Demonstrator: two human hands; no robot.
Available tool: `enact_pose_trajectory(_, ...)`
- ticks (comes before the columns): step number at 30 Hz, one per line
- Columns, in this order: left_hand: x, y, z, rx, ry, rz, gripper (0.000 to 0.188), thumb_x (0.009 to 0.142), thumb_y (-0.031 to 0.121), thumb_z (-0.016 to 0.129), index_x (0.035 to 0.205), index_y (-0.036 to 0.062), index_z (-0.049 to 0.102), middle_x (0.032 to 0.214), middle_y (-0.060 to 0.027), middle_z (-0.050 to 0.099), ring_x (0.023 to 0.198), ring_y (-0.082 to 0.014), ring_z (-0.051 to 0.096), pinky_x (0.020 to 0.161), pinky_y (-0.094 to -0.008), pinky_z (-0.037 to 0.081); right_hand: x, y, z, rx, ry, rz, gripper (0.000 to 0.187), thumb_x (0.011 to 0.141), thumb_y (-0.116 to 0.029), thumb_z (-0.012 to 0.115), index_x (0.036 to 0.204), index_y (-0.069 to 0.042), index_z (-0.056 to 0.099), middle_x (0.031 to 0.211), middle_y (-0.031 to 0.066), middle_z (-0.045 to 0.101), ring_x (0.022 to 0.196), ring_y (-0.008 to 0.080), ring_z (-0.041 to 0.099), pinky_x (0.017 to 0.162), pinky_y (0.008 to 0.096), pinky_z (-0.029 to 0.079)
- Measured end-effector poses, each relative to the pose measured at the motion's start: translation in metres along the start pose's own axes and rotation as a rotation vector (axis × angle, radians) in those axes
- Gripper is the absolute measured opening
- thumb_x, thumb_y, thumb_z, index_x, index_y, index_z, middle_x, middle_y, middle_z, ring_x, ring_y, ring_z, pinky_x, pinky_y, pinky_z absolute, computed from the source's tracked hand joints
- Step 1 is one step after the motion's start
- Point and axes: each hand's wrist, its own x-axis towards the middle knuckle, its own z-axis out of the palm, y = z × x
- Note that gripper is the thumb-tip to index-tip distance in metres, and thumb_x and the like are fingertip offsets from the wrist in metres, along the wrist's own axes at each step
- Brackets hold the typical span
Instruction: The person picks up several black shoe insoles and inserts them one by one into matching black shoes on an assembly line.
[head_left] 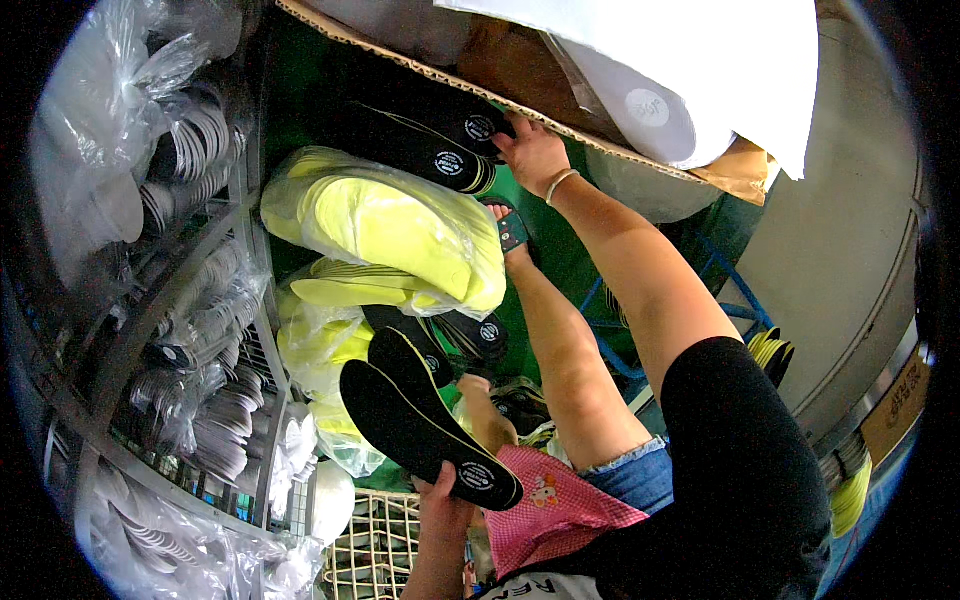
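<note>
Left hand (445, 488): clamped on black insoles (415, 410), fanned, beside bagged yellow insoles (390, 225). Right hand (535, 155): well apart, at the end of a black stack (425, 155) near cardboard box (425, 72); grip cannot be told. Far left: rack (150, 312), bagged grey insoles (222, 432).

Working area with shelving and green floor. A grey metal rack (92, 425) of several levels occupies the left side, its bars bowed by the lens; small bluish patches of light show through gaps at its near, lower level. The green floor (570, 260) is visible in the middle, shading to near-black toward the far left. A blue metal frame (735, 280) of thin bars stands to the right. Beyond it extends a broad, pale grey surface (830, 220), wall or floor being indeterminable. Illumination is whitish and uneven, brighter at the far right than beside the rack.
</note>
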Motion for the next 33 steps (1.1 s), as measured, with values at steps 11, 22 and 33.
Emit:
enact_pose_trajectory(11,-0.024,-0.020,-0.055,-0.038,-0.033,0.054,0.033,0.078,0.012,0.053,0.107,-0.0006,0.045,0.093,-0.0104,0.056,0.086,-0.0238,0.055,0.074,-0.0367,0.047,-0.120,-0.065,-0.110,0.553,0.517,-0.033,0.018,0.074,-0.009,0.052,0.091,-0.006,0.049,0.097,0.0135,0.055,0.067,0.0333,0.055,0.056,0.0374,0.047)
enact_pose_trajectory(22,-0.115,-0.021,-0.125,-0.046,-0.534,0.407,0.041,0.085,0.021,0.048,0.122,0.0074,0.034,0.118,-0.0067,0.043,0.106,-0.0240,0.043,0.091,-0.0389,0.036,-0.491,-0.232,-0.177,0.370,0.373,-0.593,0.029,0.055,-0.007,0.059,0.084,-0.006,0.053,0.109,0.0087,0.051,0.087,0.0290,0.052,0.068,0.0335,0.048)
enact_pose_trajectory(33,-0.237,-0.067,-0.178,0.099,-0.915,0.587,0.033,0.085,0.011,0.048,0.117,0.0073,0.041,0.113,-0.0029,0.047,0.103,-0.0164,0.045,0.088,-0.0315,0.036,-0.637,-0.277,-0.218,1.219,0.586,-0.142,0.060,0.066,-0.012,0.067,0.116,-0.005,0.034,0.103,0.0106,0.043,0.092,0.0204,0.045,0.075,0.0318,0.042)
